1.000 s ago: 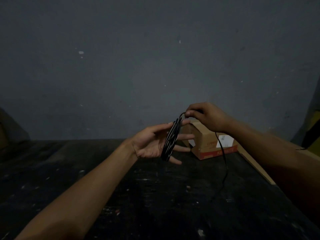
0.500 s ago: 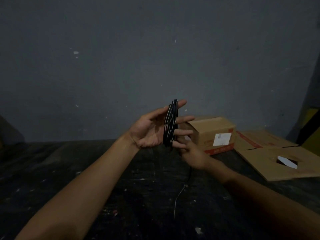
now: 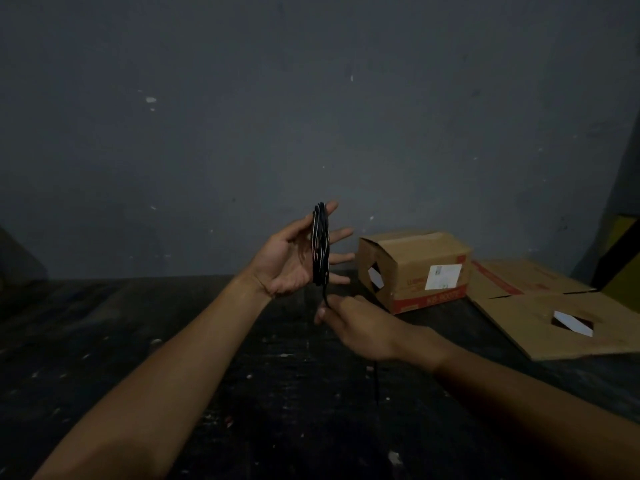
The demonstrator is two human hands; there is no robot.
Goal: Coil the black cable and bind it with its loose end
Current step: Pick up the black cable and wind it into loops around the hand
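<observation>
The black cable (image 3: 320, 250) stands coiled upright around the open left hand's (image 3: 289, 258) spread fingers, its loose end dropping straight down into the right hand (image 3: 356, 325) pinching it just below.

cable tail (image 3: 376, 382) (past wrist) indistinct

- The cable (image 3: 320, 249) at the centre of the frame is black, with thin pale streaks along its loops.
- The bench (image 3: 104, 341) across the lower frame is black, flecked with small whitish specks and a few tiny red ones.
- The wall (image 3: 311, 116) filling the upper frame is dull blue-grey, dotted with pale chips.
- The cardboard box (image 3: 412, 268) at centre right is tan, with a red band along its bottom edge, red lettering and a white label.
- The flattened cardboard (image 3: 540, 317) at right is tan with a red stripe and a white patch.
- At the far right edge, a yellow and black surface (image 3: 623, 251) shows.
</observation>
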